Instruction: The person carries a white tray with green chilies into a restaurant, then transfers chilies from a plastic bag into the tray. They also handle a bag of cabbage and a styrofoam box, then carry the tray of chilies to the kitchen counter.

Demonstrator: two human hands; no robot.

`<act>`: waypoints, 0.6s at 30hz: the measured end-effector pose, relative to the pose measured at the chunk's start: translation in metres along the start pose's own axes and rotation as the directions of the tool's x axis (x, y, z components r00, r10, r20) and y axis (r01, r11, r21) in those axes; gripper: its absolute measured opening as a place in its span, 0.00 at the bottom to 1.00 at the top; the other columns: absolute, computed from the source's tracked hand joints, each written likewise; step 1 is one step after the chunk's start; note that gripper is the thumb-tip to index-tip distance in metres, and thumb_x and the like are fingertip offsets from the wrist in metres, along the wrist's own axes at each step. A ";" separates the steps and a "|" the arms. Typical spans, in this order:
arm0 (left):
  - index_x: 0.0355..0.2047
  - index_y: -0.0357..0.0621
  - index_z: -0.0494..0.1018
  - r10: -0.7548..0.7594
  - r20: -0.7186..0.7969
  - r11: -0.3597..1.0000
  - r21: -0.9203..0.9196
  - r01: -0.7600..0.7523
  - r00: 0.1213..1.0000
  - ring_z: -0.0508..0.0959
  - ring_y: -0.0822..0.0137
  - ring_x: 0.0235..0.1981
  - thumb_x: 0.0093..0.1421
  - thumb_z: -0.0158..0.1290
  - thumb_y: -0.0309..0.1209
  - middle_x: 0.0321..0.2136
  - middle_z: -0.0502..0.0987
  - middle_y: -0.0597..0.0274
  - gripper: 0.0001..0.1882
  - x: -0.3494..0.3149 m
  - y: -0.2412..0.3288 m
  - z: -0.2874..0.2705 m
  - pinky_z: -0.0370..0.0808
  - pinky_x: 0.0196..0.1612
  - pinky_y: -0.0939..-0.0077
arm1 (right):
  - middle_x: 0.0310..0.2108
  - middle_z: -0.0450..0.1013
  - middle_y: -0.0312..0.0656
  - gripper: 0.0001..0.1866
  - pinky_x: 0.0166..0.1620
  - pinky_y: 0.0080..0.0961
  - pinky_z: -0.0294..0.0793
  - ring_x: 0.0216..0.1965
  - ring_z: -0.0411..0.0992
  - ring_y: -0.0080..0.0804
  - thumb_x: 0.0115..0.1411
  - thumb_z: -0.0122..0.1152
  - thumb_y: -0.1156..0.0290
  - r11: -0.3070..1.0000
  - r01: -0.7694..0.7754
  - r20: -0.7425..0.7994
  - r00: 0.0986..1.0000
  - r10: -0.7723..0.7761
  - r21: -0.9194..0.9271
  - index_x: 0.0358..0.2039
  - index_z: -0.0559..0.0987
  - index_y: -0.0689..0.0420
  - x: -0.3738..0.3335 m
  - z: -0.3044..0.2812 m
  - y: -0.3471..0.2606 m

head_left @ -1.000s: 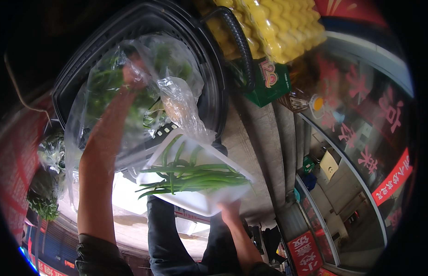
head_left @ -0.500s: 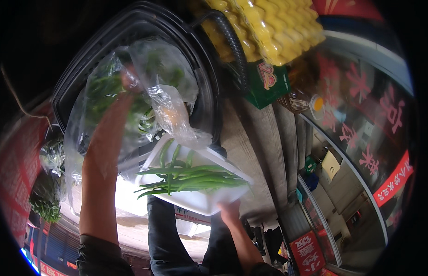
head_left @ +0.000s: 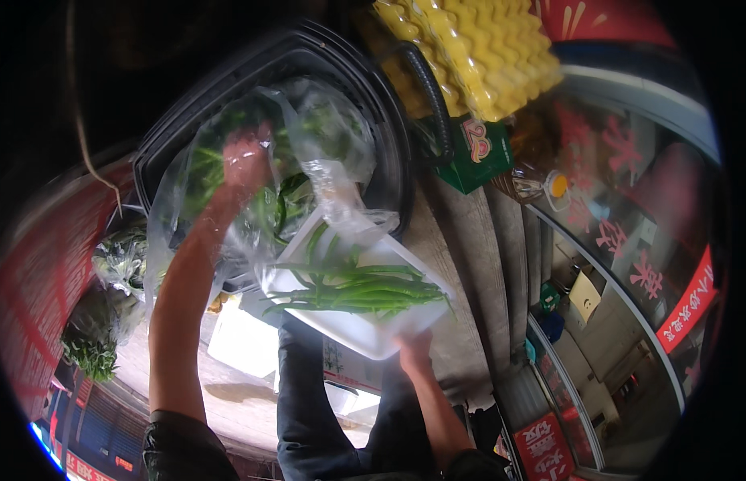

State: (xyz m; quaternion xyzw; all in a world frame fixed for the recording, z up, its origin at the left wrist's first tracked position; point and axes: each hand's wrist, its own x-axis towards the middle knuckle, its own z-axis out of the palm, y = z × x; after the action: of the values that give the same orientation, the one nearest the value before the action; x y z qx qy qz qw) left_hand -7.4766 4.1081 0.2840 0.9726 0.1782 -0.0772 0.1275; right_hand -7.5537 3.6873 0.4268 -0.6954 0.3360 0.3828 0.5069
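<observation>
My left hand (head_left: pixel 246 163) reaches into a clear plastic bag (head_left: pixel 172 204) of green vegetables that look like long green beans. The bag sits in a black basket (head_left: pixel 397 120); through the plastic the fingers are blurred, so their grip does not show. My right hand (head_left: pixel 413 349) grips the lower right corner of a white tray (head_left: pixel 341 333), which is held tilted above my legs. Several long green beans (head_left: pixel 373 289) lie across that tray, mostly side by side, a few slanting over the others. The twisted part of the bag (head_left: pixel 337 188) hangs down against the tray's far edge.
A stack of yellow wavy trays (head_left: pixel 485 56) stands behind the basket, beside a green box (head_left: pixel 473 156) and a bottle with a yellow cap (head_left: pixel 557 184). Bagged leafy greens (head_left: pixel 92 337) are at the left. Concrete steps (head_left: pixel 461 240) and a glass shopfront (head_left: pixel 613 216) flank the right.
The view has shifted, so the basket appears farther right and lower. The tray has come closer to the basket. My left hand stays inside the bag, and my right hand keeps its hold.
</observation>
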 end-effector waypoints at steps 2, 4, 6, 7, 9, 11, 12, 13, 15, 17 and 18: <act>0.45 0.43 0.69 0.121 -0.139 0.992 0.042 -0.117 0.983 0.74 0.51 0.36 0.39 0.59 0.27 0.34 0.74 0.48 0.28 -0.016 0.008 -0.033 0.71 0.38 0.56 | 0.36 0.70 0.37 0.21 0.42 0.23 0.68 0.36 0.69 0.26 0.40 0.53 0.80 0.999 0.016 -0.004 1.000 -0.017 -0.050 0.40 0.71 0.65 -0.002 0.002 -0.004; 0.45 0.42 0.69 0.114 -0.136 0.993 -0.005 -0.116 0.984 0.75 0.51 0.36 0.40 0.58 0.26 0.34 0.74 0.48 0.28 -0.041 0.013 -0.071 0.71 0.38 0.57 | 0.36 0.70 0.37 0.21 0.42 0.22 0.68 0.37 0.69 0.27 0.41 0.53 0.79 0.997 0.013 0.018 1.000 -0.012 -0.071 0.40 0.71 0.65 -0.004 0.003 -0.007; 0.46 0.41 0.68 0.130 -0.167 0.991 -0.006 -0.133 0.977 0.75 0.50 0.36 0.39 0.59 0.26 0.34 0.75 0.49 0.28 -0.062 0.014 -0.111 0.72 0.38 0.58 | 0.36 0.71 0.38 0.20 0.42 0.22 0.68 0.37 0.69 0.26 0.41 0.52 0.80 0.998 0.058 0.048 0.997 -0.057 -0.022 0.39 0.72 0.66 -0.004 0.004 -0.007; 0.46 0.41 0.68 0.150 -0.194 0.989 0.017 -0.149 0.969 0.75 0.50 0.35 0.39 0.60 0.26 0.33 0.75 0.49 0.29 -0.071 0.013 -0.132 0.72 0.38 0.58 | 0.36 0.71 0.38 0.20 0.42 0.22 0.68 0.37 0.69 0.26 0.41 0.52 0.80 0.999 0.037 0.027 0.999 -0.036 -0.036 0.40 0.72 0.66 -0.005 0.004 -0.007; 0.44 0.40 0.69 0.035 -0.121 0.999 0.045 -0.029 0.992 0.76 0.52 0.32 0.36 0.64 0.29 0.30 0.76 0.51 0.31 -0.089 0.019 -0.168 0.72 0.37 0.60 | 0.36 0.71 0.38 0.20 0.43 0.21 0.68 0.37 0.69 0.26 0.41 0.51 0.81 0.997 0.073 0.068 0.995 -0.074 0.012 0.40 0.72 0.66 -0.006 0.002 -0.005; 0.48 0.36 0.68 -0.054 -0.078 0.998 -0.030 0.052 0.995 0.76 0.49 0.31 0.37 0.65 0.28 0.30 0.76 0.52 0.34 -0.108 0.024 -0.205 0.72 0.39 0.60 | 0.36 0.71 0.39 0.21 0.43 0.21 0.67 0.37 0.69 0.26 0.41 0.49 0.82 0.999 0.047 0.064 0.997 -0.046 -0.011 0.40 0.71 0.67 -0.005 0.002 -0.006; 0.48 0.36 0.68 -0.073 -0.041 0.997 0.000 0.073 0.997 0.76 0.49 0.31 0.36 0.65 0.28 0.30 0.76 0.52 0.35 -0.118 0.026 -0.222 0.72 0.38 0.59 | 0.36 0.71 0.39 0.21 0.43 0.21 0.67 0.37 0.69 0.26 0.41 0.49 0.82 0.997 0.072 0.082 0.994 -0.071 -0.013 0.40 0.71 0.67 -0.005 0.002 -0.008; 0.47 0.36 0.67 -0.077 -0.030 0.997 -0.001 0.077 0.997 0.76 0.49 0.31 0.36 0.66 0.29 0.29 0.76 0.51 0.35 -0.128 0.028 -0.239 0.72 0.38 0.58 | 0.36 0.71 0.39 0.21 0.43 0.21 0.67 0.37 0.69 0.26 0.42 0.48 0.82 0.995 0.094 0.099 0.991 -0.093 -0.012 0.40 0.71 0.67 -0.005 0.002 -0.010; 0.48 0.35 0.67 -0.093 -0.023 0.996 -0.008 0.093 0.995 0.75 0.49 0.31 0.38 0.64 0.31 0.29 0.75 0.49 0.34 -0.148 0.038 -0.266 0.71 0.38 0.59 | 0.35 0.71 0.38 0.21 0.42 0.20 0.67 0.37 0.69 0.25 0.42 0.47 0.83 0.991 0.136 0.171 0.976 -0.131 -0.017 0.41 0.72 0.67 -0.006 0.003 -0.018; 0.49 0.35 0.67 -0.130 -0.012 0.990 -0.055 0.129 0.991 0.75 0.49 0.31 0.40 0.63 0.32 0.30 0.75 0.48 0.34 -0.167 0.052 -0.290 0.70 0.38 0.59 | 0.35 0.71 0.37 0.20 0.42 0.20 0.67 0.36 0.68 0.25 0.42 0.47 0.83 0.985 0.170 0.227 0.960 -0.164 -0.007 0.40 0.72 0.67 -0.009 0.005 -0.028; 0.50 0.35 0.66 -0.141 0.007 0.990 -0.027 0.141 0.990 0.74 0.49 0.30 0.42 0.62 0.33 0.30 0.75 0.48 0.34 -0.175 0.060 -0.301 0.70 0.37 0.58 | 0.35 0.71 0.37 0.20 0.41 0.20 0.67 0.36 0.68 0.24 0.43 0.47 0.83 0.982 0.191 0.263 0.947 -0.184 -0.003 0.41 0.72 0.66 -0.011 0.005 -0.033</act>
State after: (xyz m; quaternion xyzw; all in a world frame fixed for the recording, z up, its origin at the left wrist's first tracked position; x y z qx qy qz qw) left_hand -7.5847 4.0801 0.6189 0.9556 0.2470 -0.0860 0.1356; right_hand -7.5321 3.7016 0.4503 -0.6747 0.1931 0.4260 0.5710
